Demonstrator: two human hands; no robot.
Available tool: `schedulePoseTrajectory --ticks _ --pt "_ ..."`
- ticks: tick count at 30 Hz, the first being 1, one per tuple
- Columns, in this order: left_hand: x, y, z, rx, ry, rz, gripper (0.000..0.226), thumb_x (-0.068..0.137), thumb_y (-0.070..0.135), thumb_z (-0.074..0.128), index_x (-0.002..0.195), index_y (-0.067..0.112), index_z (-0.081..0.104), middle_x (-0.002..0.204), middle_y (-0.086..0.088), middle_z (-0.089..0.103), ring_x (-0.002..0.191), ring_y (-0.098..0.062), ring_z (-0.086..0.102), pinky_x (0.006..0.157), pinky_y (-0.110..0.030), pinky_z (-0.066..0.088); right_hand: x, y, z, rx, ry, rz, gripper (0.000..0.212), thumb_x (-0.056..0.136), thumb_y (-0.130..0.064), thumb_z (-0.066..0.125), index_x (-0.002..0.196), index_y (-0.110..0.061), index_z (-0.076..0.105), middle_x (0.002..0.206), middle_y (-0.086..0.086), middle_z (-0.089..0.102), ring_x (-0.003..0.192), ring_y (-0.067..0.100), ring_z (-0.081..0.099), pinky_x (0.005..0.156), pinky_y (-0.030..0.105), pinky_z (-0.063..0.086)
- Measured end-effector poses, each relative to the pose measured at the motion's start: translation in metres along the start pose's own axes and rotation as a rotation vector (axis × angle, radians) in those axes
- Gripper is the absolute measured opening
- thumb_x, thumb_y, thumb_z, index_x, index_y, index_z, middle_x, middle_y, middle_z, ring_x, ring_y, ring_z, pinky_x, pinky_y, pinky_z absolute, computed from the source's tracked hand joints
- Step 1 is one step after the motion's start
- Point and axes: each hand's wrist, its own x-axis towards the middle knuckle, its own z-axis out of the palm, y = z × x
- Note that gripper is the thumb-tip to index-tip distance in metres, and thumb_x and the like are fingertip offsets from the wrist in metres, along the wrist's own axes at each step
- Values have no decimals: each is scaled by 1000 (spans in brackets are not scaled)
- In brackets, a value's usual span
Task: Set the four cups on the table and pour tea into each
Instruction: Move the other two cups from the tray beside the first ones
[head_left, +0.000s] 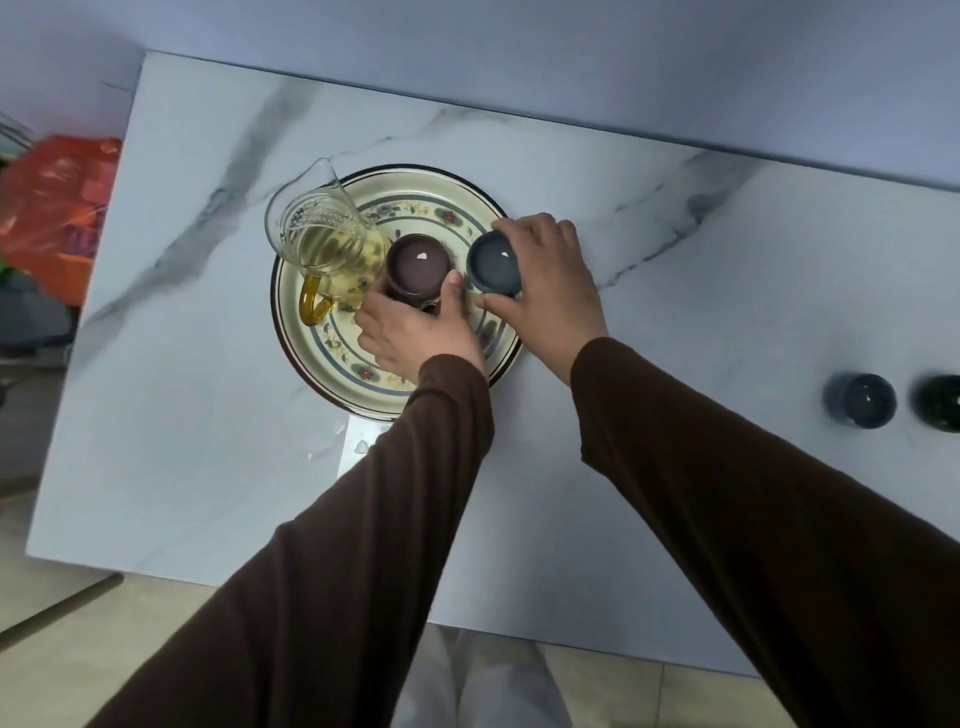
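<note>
Both hands mid-frame over plate: left hand clamped on brown cup, right hand clamped on grey-blue cup. Table marble. Glass pitcher w/ tea sits on plate's left edge, touching or just beside brown cup; long axis tilted up-left in frame, spout upper left, amber handle lower left. Risk: lifting brown cup could knock pitcher, spill. Two more cups, blue and green, far right, mouths up, I think.
</note>
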Motion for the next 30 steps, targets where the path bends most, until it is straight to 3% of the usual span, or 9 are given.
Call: schedulePoseTrajectory --ticks 7,12,16,21,26,30 --pt "-2 11 8 94 62 -80 85 62 61 76 126 15 45 132 -6 47 126 -28 41 102 -42 31 -21 11 -20 154 60 103 69 74 -39 80 133 -21 50 127 1 50 117 20 41 93 27 40" --pt "-3 7 7 119 62 -12 81 66 60 73 125 13 45 133 -8 47 125 -29 41 102 -43 32 -30 13 -26 227 86 134 68 75 -38 80 133 -19 51 127 2 50 118 21 41 93 22 35" --pt "-8 -4 -5 135 15 146 76 69 58 71 124 12 47 130 -9 49 124 -30 42 102 -44 30 -40 11 -29 267 113 159 68 75 -39 80 132 -18 51 128 3 50 117 21 41 96 26 39" --pt "-28 -18 -36 172 -111 471 72 72 59 67 124 13 48 129 -8 49 124 -29 41 102 -45 32 -70 13 -36 304 185 229 67 75 -42 79 133 -20 51 128 0 51 117 19 41 96 25 38" --pt "-60 -26 -65 216 -270 774 69 77 60 64 123 11 51 124 -10 52 120 -29 44 99 -36 30 -130 25 -48 321 258 308 65 74 -45 78 131 -26 51 125 -4 53 112 15 41 93 25 39" --pt "-96 -36 -79 224 -410 911 66 79 59 63 123 13 49 121 -9 51 117 -27 43 99 -31 27 -187 40 -59 329 293 399 67 75 -47 77 132 -31 47 124 -10 53 110 6 35 90 22 38"
